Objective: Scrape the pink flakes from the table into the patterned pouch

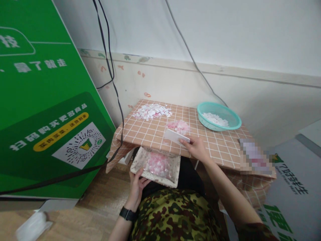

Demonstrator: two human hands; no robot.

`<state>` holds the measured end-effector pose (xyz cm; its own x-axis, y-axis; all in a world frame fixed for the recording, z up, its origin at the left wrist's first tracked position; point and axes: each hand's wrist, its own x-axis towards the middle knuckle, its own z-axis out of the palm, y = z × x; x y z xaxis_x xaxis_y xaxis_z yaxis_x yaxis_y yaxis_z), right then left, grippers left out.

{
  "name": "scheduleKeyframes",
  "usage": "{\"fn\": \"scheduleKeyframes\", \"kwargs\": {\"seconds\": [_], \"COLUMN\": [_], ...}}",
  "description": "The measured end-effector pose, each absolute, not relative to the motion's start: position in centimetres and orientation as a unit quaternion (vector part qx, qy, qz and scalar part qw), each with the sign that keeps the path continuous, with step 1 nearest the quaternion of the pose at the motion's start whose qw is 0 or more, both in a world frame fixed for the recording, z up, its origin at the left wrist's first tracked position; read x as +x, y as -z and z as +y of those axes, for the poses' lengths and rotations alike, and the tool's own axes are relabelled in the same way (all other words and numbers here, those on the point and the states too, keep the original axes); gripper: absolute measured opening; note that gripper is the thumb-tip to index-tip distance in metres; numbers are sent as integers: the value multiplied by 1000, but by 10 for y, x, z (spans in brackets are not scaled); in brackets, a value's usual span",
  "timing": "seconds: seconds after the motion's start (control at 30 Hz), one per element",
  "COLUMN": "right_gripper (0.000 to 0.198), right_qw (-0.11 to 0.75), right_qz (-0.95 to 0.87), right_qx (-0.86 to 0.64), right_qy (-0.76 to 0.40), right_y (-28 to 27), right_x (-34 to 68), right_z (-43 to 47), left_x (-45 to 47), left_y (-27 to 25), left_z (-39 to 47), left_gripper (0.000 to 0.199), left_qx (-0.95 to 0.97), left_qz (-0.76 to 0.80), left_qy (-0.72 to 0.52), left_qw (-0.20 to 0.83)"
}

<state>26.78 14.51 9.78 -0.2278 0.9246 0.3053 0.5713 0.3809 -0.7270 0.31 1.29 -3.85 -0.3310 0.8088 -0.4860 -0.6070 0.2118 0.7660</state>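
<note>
My left hand (139,180) grips the near left rim of a fabric-lined basket (173,179), held just below the table's front edge. Inside the basket lies a heap of small pink and clear pieces (158,164). My right hand (195,147) pinches a flat white card (174,136) over the tabletop. Just behind the card, a small pile of pink and whitish bits (179,126) rests on the checked tablecloth (200,147). Farther back on the left, a larger pile of white and pink flakes (152,111) is spread out.
A turquoise plastic basket (232,117) with white pieces (215,118) stands at the back right. On the right edge lies a blurred-out flat item (255,157). A green cabinet (50,100) with a dangling black strap (117,97) is at left, and a grey panel (293,174) at right.
</note>
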Motion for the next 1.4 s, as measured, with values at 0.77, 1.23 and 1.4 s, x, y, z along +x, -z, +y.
{"fn": "scheduleKeyframes", "kwargs": {"seconds": [0.77,1.23,1.4], "right_gripper": [48,51,51], "right_qw": [361,397,383], "right_qz": [-716,-664,-668], "right_qx": [-588,-626,-632], "right_qy": [-109,-97,-88], "right_y": [-96,-89,-86], "right_x": [299,337,337], "right_z": [146,142,142], "left_x": [4,2,2], "left_y": [38,43,43], "left_z": [13,12,12], "left_gripper": [57,56,56], "left_qx": [88,97,96], "left_qz": [529,512,512], "left_qy": [-622,-632,-631], "left_qw": [570,574,575]}}
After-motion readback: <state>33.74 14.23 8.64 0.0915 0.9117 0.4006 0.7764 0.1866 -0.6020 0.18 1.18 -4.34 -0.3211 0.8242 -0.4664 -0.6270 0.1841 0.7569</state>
